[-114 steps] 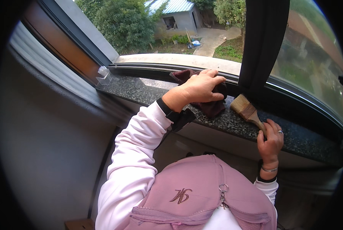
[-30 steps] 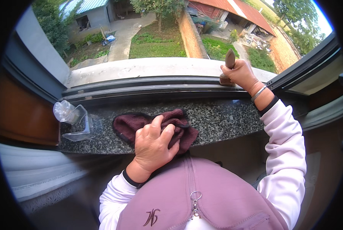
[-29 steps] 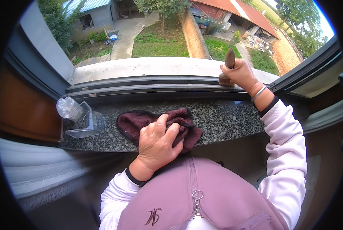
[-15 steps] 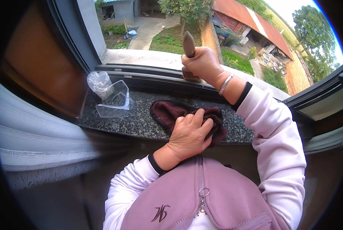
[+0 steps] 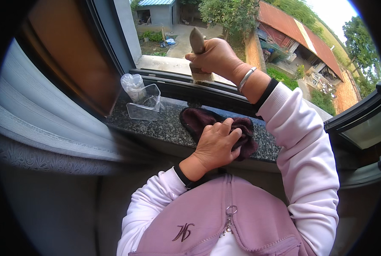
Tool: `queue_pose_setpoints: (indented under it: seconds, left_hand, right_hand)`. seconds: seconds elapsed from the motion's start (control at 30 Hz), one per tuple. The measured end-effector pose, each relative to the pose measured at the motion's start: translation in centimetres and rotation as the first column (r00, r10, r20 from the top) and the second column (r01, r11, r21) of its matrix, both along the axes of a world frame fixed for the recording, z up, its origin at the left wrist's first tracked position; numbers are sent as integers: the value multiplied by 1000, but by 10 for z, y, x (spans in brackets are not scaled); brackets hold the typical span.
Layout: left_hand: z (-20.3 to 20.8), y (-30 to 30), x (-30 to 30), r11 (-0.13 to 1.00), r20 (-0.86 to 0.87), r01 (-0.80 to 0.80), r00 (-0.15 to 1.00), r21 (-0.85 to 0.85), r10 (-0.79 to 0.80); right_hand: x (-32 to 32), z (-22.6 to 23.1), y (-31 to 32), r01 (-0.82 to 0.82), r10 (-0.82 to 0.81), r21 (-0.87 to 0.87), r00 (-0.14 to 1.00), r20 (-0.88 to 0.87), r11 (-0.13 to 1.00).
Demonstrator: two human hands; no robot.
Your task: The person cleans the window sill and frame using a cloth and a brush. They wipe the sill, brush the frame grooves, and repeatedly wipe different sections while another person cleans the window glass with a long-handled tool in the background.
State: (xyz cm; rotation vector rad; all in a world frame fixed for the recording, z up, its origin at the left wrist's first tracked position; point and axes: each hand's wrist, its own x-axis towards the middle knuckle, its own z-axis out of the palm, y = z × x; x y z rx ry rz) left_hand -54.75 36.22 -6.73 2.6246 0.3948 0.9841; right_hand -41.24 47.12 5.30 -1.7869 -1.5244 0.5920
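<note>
My right hand (image 5: 218, 56) is closed round the wooden handle of a flat paintbrush (image 5: 197, 40). Its bristles point down onto the dark window track (image 5: 169, 81), and the handle's rounded end sticks up above my fist. Lower down, my left hand (image 5: 216, 145) lies over a crumpled dark maroon cloth (image 5: 194, 121) with black edging, its fingers bent and pressed into the fabric. The cloth rests on the speckled granite sill (image 5: 173, 132) and hangs a little over its front edge.
Left on the sill stand a clear tub of cotton swabs (image 5: 134, 87) and a clear plastic holder (image 5: 145, 112). A pale curtain (image 5: 49, 111) hangs at the left. The window is open onto a yard, and an open sash (image 5: 361, 128) juts in at right.
My right hand has moved the paintbrush left along the track, nearer the swab tub. My left hand stays on the cloth. The whole view has shifted slightly.
</note>
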Motion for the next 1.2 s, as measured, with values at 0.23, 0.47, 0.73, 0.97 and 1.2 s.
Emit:
queue_pose_setpoints:
  seconds: [0.23, 0.47, 0.73, 0.97, 1.2]
  left_hand:
    - [6, -4, 2, 999, -26, -40, 999, 17, 40]
    - [6, -8, 9, 991, -57, -115, 991, 67, 118]
    - [8, -9, 13, 989, -94, -126, 987, 70, 133]
    - [9, -8, 14, 990, -85, -118, 989, 82, 125]
    - [7, -6, 13, 990, -54, -111, 992, 83, 116]
  right_hand:
    - [77, 18, -57, 65, -38, 145, 982, -185, 987]
    - [209, 24, -183, 316, -312, 80, 949, -51, 945]
    - [298, 19, -290, 647, -640, 8, 754, 148, 763]
    - [341, -13, -320, 738, -718, -137, 675, 172, 661]
    - [296, -31, -269, 678, -657, -123, 734, 174, 725]
